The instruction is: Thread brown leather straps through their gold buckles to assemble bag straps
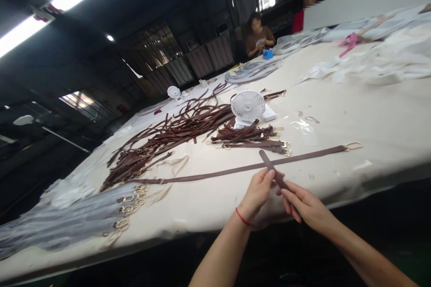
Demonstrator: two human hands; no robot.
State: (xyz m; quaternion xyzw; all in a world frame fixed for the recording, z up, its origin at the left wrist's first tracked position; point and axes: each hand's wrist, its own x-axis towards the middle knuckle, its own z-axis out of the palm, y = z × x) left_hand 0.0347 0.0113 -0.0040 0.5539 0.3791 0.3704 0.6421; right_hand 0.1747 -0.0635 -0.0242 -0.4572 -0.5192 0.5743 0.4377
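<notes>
Between my two hands is a short brown leather strap (266, 159), its rounded end pointing up and away. My left hand (258, 190) pinches it near the middle, thumb on top. Lower down, my right hand (305, 204) grips the near end, which the fingers partly hide. Just beyond them a long brown strap (215, 173) lies across the table, with a gold-coloured metal ring (353, 145) at its right end. Past it sits a bundle of short brown straps with buckles (249, 136).
A white fan (248, 106) stands behind the bundle, beside a large heap of brown straps (182, 128). Plastic-wrapped straps with gold rings (77, 215) lie at the left edge. White wrapping (387, 60) covers the far right. A person (259, 38) sits at the far end.
</notes>
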